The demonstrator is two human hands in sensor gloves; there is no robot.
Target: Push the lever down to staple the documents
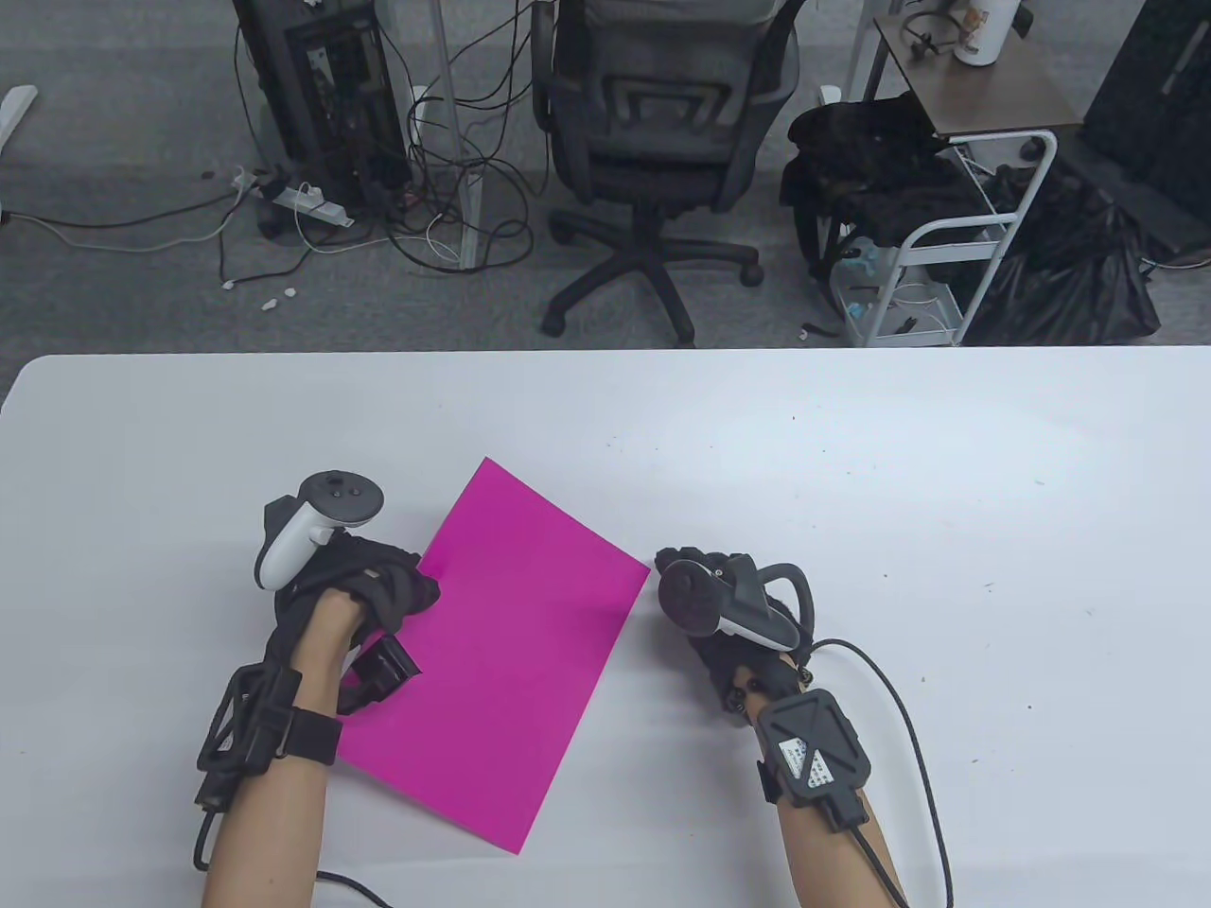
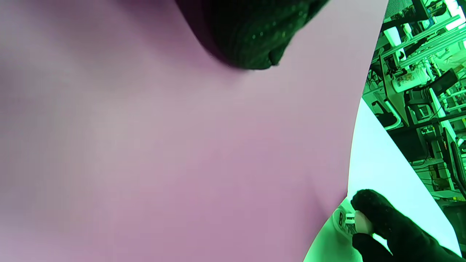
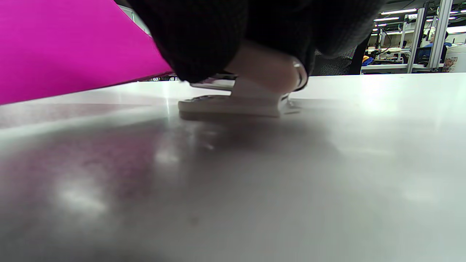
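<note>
Magenta paper [image 1: 516,643] lies under the left hand [image 1: 364,591], which presses it; right hand [image 1: 719,624] grips the white stapler [image 3: 247,98] at its right corner, office chair [image 1: 662,142] far behind.

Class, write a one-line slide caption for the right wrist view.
Gloved right hand presses a white stapler on the table, at the corner of the magenta paper.

A white table [image 1: 851,454] carries 1 magenta sheet of paper [image 1: 511,653] lying at an angle, and just beside its right corner a pale stapler [image 3: 236,103] sits flat on the tabletop.
</note>
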